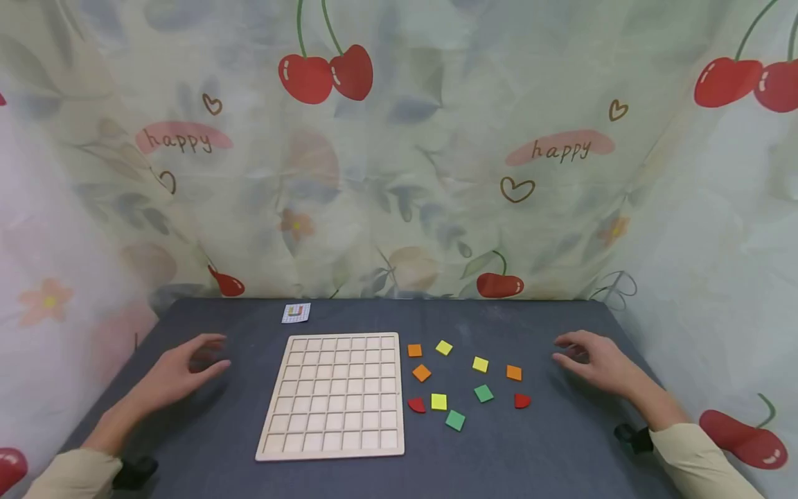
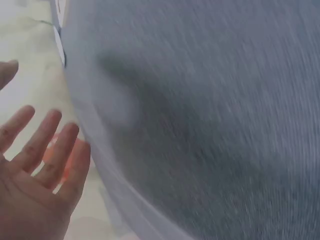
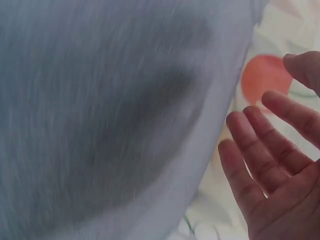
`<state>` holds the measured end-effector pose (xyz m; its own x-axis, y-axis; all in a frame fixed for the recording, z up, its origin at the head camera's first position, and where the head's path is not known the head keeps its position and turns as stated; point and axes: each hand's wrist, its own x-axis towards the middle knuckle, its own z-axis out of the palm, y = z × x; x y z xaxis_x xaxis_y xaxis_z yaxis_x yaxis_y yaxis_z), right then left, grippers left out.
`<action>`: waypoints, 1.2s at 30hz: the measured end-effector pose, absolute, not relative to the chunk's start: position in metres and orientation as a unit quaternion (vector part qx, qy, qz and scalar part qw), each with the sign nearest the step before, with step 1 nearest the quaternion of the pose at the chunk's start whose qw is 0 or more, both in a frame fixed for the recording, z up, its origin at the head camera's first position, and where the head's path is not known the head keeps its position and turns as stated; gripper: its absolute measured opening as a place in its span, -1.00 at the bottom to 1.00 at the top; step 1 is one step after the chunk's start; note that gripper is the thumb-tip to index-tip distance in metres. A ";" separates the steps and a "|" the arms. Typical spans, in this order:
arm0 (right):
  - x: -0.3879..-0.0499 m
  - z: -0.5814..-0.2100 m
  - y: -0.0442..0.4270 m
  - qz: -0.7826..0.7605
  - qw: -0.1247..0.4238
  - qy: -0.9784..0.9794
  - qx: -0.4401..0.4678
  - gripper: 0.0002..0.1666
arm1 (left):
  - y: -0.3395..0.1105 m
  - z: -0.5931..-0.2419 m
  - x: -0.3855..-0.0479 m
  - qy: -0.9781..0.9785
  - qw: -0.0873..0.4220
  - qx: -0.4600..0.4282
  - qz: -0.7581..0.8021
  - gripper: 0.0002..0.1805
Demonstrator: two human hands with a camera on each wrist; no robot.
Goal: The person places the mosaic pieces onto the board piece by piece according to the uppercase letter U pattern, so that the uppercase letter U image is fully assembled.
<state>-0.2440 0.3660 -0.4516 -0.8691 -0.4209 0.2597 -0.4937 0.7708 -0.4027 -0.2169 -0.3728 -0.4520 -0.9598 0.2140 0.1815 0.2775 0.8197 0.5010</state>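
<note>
At lower centre of frame, pale wooden gridded board [image 1: 333,402], cells bare; small flat red, orange, yellow & green tiles [image 1: 483,394] just right. L hand [image 1: 174,374] & R hand [image 1: 600,362] either side, fingers apart, nth held. Prob. pre-start; next move likely needs a tile pinched.

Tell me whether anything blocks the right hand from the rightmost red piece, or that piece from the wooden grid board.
Nothing visible stands between the right hand and the rightmost red piece. Straight across toward the wooden grid board lie a green square, a yellow square and another red piece.
</note>
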 end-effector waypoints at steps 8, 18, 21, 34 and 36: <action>-0.236 -0.449 0.333 0.379 -0.014 -0.886 0.266 -0.67 | -0.356 -0.453 -0.213 -0.912 -0.012 -0.166 -0.374 -0.42; -0.231 -0.461 0.282 0.483 -0.077 -0.813 0.315 -0.66 | -0.328 -0.461 -0.215 -0.895 -0.090 -0.201 -0.387 -0.34; -0.228 -0.463 0.268 0.493 -0.096 -0.806 0.313 -0.63 | -0.317 -0.462 -0.216 -0.898 -0.096 -0.204 -0.378 -0.31; -0.217 -0.469 0.232 0.506 -0.126 -0.787 0.329 -0.57 | -0.294 -0.464 -0.217 -0.915 -0.098 -0.200 -0.336 -0.24; -0.216 -0.470 0.229 0.506 -0.129 -0.786 0.332 -0.57 | -0.293 -0.465 -0.217 -0.918 -0.099 -0.197 -0.330 -0.24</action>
<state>-0.2161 0.2285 -0.4698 -0.7458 -0.6527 0.1328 -0.3912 0.2678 -0.8805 -0.2168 -0.2930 -0.4649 -0.9028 0.4268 -0.0529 0.2955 0.7049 0.6448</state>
